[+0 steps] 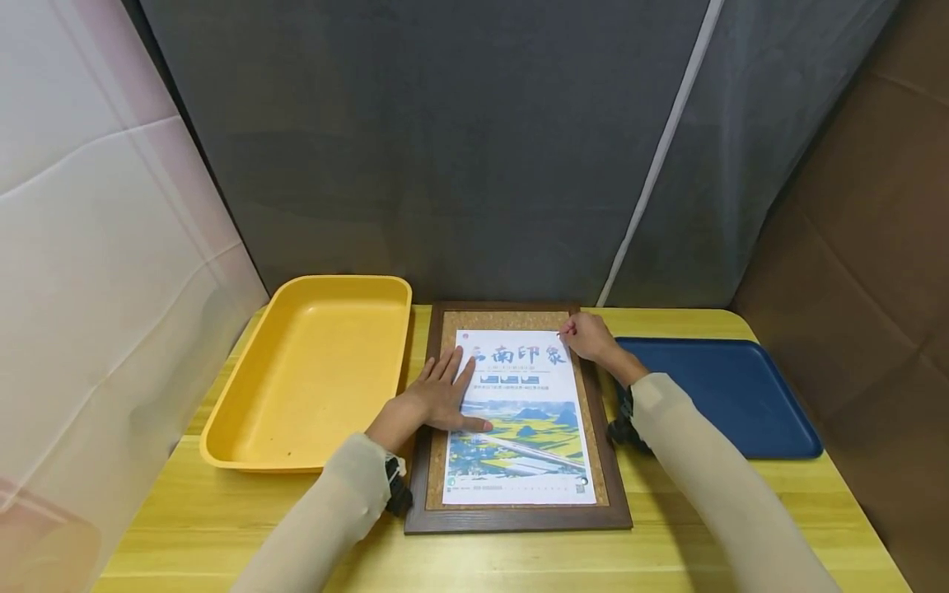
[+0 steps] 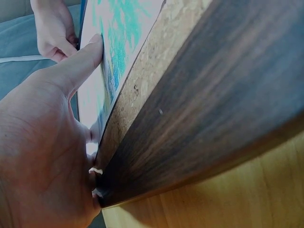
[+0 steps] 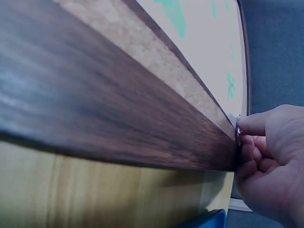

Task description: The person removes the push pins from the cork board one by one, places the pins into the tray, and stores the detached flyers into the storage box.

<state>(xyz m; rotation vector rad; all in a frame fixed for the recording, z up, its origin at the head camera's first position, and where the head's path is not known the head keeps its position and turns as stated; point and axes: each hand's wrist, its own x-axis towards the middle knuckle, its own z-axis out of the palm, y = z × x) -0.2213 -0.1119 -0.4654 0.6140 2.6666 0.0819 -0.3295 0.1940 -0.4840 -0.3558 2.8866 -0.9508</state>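
A printed poster (image 1: 519, 453) with blue lettering and a yellow-and-blue landscape lies on a cork board (image 1: 511, 319) in a dark wooden frame (image 1: 519, 520). My left hand (image 1: 445, 395) rests flat on the poster's left side, fingers spread, thumb over the landscape. At the poster's top right corner, my right hand (image 1: 589, 336) pinches a small thumbtack (image 3: 238, 118) between thumb and curled fingers; the fingertips hide most of it. What looks like a small shiny thumbtack (image 1: 583, 481) sits near the poster's lower right corner.
Left of the board stands a deep yellow tray (image 1: 304, 371) with a few dark specks inside. A flat blue tray (image 1: 730, 395) lies to the right, partly behind the right forearm. Grey cloth (image 1: 415, 148) hangs along the back edge of the wooden table (image 1: 667, 543).
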